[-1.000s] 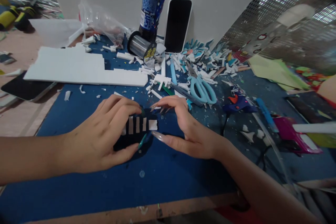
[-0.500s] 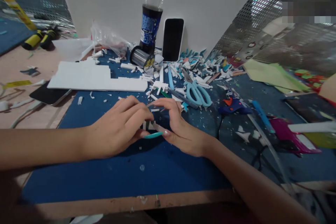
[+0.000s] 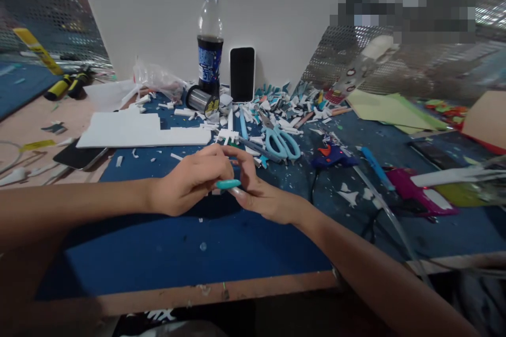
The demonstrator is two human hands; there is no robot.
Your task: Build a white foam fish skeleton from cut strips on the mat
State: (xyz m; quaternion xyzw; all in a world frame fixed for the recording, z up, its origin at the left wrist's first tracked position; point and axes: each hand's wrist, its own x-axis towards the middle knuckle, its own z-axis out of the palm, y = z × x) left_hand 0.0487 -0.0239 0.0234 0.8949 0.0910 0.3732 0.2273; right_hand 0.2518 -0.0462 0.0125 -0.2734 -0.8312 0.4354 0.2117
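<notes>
A small teal piece with a rounded edge (image 3: 228, 184) shows between my hands over the blue mat (image 3: 166, 258). My left hand (image 3: 193, 176) is closed in a pinch at its left end, the fingertips partly hidden. From the other side, my right hand (image 3: 261, 189) grips it with the thumb below and the index finger curved over the top. Most of the piece lies behind my fingers, so its full shape cannot be seen. Just beyond my hands are light-blue-handled scissors (image 3: 282, 142) and a white foam sheet (image 3: 130, 130) with a stepped edge.
White and teal scraps (image 3: 272, 102) are heaped before a propped phone (image 3: 242, 75), a cola bottle (image 3: 210, 55) and a wire spool (image 3: 202, 101). At right lie a blue glue gun (image 3: 334, 157), a magenta tool (image 3: 419, 189) and yellow-green sheets (image 3: 389, 108). Another phone (image 3: 81, 154) lies left.
My hands have drawn closer together, and the left fingers now cover more of the teal piece. The camera view has tilted up and shifted, bringing the bottle's cap into sight.
</notes>
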